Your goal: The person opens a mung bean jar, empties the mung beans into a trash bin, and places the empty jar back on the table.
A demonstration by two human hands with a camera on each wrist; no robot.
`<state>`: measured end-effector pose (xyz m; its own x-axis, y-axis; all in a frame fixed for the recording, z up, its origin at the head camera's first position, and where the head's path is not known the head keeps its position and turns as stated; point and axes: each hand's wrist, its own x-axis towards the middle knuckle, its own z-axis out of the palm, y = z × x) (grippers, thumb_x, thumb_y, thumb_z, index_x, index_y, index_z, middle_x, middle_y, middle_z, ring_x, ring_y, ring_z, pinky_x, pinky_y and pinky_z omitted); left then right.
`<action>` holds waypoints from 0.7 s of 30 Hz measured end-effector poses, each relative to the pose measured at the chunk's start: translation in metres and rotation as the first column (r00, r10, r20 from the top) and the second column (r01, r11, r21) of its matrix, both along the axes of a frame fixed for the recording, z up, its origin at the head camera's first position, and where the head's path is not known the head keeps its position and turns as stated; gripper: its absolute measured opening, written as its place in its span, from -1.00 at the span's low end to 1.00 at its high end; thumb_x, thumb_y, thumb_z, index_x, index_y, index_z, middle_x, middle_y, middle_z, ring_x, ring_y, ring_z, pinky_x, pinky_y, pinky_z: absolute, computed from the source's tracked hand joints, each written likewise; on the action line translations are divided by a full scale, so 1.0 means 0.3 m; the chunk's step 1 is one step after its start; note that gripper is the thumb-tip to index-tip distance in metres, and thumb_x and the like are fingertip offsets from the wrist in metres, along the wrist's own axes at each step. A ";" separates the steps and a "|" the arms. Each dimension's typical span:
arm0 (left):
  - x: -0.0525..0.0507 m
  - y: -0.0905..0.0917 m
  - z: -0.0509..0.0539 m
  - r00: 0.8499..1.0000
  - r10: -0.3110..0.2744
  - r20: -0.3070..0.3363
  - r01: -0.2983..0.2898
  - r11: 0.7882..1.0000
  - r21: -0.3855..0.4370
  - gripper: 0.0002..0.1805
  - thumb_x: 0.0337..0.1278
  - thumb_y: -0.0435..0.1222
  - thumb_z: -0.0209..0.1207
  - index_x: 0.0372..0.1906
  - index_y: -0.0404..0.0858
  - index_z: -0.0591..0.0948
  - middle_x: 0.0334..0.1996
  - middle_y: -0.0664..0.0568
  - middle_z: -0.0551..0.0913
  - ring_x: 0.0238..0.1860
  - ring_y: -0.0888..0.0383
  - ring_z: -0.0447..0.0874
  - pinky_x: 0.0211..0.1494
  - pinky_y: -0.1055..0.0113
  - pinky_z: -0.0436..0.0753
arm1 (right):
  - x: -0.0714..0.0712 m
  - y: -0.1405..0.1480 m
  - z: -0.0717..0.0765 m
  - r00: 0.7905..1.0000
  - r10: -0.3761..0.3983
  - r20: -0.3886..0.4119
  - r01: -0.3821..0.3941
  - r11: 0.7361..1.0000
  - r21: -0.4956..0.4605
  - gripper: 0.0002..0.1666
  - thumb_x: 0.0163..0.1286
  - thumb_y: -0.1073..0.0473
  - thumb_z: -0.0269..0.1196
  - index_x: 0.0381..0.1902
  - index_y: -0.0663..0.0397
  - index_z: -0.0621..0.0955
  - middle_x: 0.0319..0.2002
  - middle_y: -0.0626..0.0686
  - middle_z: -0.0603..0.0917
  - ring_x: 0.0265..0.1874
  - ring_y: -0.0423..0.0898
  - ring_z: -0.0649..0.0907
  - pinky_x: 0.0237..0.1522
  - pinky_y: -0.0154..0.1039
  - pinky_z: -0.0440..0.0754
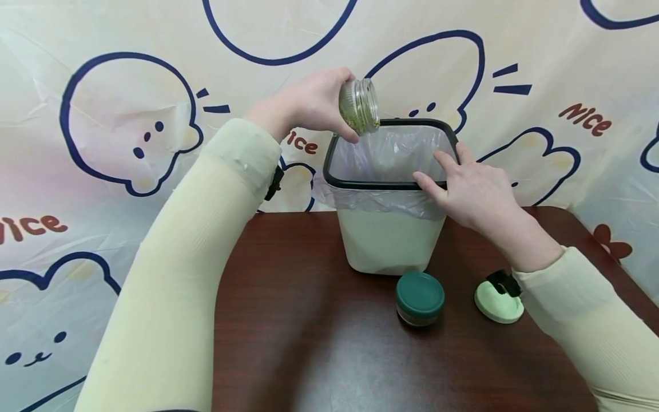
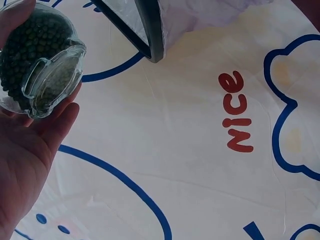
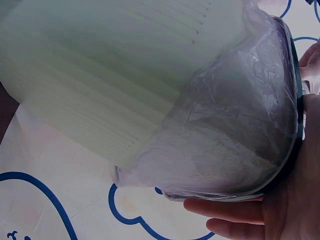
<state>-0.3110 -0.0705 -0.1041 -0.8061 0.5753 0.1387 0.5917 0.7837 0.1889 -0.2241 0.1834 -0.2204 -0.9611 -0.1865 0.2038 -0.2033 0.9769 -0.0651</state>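
My left hand [image 1: 314,103] grips a clear glass jar [image 1: 358,106] above the left rim of a trash bin [image 1: 391,240]. The jar is tipped on its side, its open mouth facing right over the bin. Small green beans [image 2: 32,50], like mung beans, lie inside it in the left wrist view. A thin plastic liner [image 3: 230,125] is folded over the bin's black rim [image 1: 381,185]. At the bin's near right corner, my right hand [image 1: 476,189] holds the rim, with some fingers outside, against the liner, in the right wrist view.
A small jar with a dark green lid [image 1: 420,293] stands on the brown table [image 1: 288,320] just in front of the bin. Farther right lies a light green lid [image 1: 498,302], partly behind the right wrist's strap. A printed cloth [image 1: 154,34] hangs behind the table.
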 end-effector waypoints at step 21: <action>0.002 -0.008 0.002 1.000 0.006 -0.005 -0.006 0.999 -0.037 0.00 -0.23 -0.06 0.50 0.35 -0.31 0.26 0.15 -0.04 0.48 0.09 0.09 0.49 0.14 0.31 0.49 | -0.003 -0.005 0.004 1.000 -0.003 0.019 0.003 1.000 0.017 0.08 0.35 -0.56 -0.43 0.49 0.10 0.18 0.39 0.49 0.08 -0.07 0.46 0.53 -0.47 0.12 0.56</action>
